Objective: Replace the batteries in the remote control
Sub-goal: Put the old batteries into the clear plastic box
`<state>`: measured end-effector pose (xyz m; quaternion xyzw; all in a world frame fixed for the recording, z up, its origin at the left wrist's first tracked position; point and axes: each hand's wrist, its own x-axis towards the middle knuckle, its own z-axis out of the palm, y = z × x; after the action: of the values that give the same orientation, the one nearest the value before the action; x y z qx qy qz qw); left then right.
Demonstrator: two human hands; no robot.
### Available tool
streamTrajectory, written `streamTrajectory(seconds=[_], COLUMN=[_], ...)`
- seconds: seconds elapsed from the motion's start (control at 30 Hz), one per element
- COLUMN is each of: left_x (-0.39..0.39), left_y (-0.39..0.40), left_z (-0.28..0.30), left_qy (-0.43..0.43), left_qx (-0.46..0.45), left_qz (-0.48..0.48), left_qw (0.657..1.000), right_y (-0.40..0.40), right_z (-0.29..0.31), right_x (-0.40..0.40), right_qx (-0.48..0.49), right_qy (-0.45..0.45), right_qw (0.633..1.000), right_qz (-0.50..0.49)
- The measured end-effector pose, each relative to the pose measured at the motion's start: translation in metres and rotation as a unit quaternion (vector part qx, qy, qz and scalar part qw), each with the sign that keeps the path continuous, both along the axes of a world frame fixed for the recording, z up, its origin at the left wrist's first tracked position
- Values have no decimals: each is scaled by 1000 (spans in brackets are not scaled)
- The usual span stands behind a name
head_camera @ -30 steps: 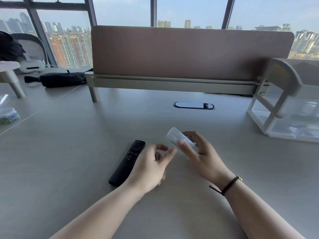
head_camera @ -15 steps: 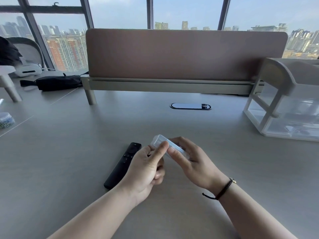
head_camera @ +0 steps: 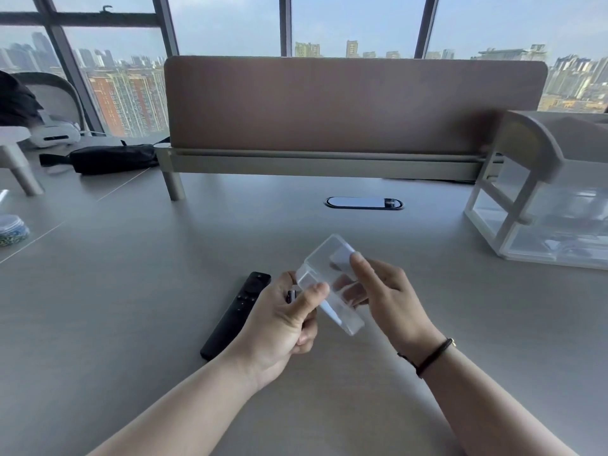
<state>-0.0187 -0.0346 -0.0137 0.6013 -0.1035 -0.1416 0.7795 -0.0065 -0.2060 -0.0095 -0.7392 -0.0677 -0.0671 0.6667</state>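
Plainly, a clear, rectangular plastic case (head_camera: pixel 330 284) is held above the pale grey desk (head_camera: pixel 131 324) between both hands. It is gripped along its right side by the right hand (head_camera: pixel 385 301), thumb on its upper face and fingers curled beneath. Its near left corner is pinched by the left hand (head_camera: pixel 283 327) between thumb and forefinger, the remaining fingers being folded in. The slim black remote control (head_camera: pixel 235 315) lies flat on the desk just left of the left hand, untouched, its button end pointing far.

A slip is the main risk: the case is smooth and is held only at its edges, so a hard pull to open it could let it spring from the fingers, and anything inside could be scattered across the desk. The remote could also be knocked by the left wrist, which passes close to its near end.

Much is hard to make out. Whether batteries are inside the case cannot be told through the glare. A small dark object (head_camera: pixel 291 296) is glimpsed behind the left thumb but cannot be identified. The remote's near end is hidden by the left hand, and its battery cover faces down, unseen.
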Motion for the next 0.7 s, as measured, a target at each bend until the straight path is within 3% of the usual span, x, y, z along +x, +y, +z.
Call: streamTrajectory(seconds=[0.23,0.37,0.57,0.7], left_x=[-3,-4,0,5], left_y=[0,1,8,8], left_z=[4,3,4,1], left_qy=[-27,-39,5,37], left_qx=[12,49,107,125], left_qz=[-73,-121,-146,-46], left_qw=[997,991,983,990], right_y=[-4,-5,-6,-16], right_z=[6,5,0,-5], right_x=[6,9,12,17], right_qx=[163,189,111,25], right_qy=[95,121,74,22], right_qw=[977,965,979,981], right_qz=[-103,-137,-153,-189])
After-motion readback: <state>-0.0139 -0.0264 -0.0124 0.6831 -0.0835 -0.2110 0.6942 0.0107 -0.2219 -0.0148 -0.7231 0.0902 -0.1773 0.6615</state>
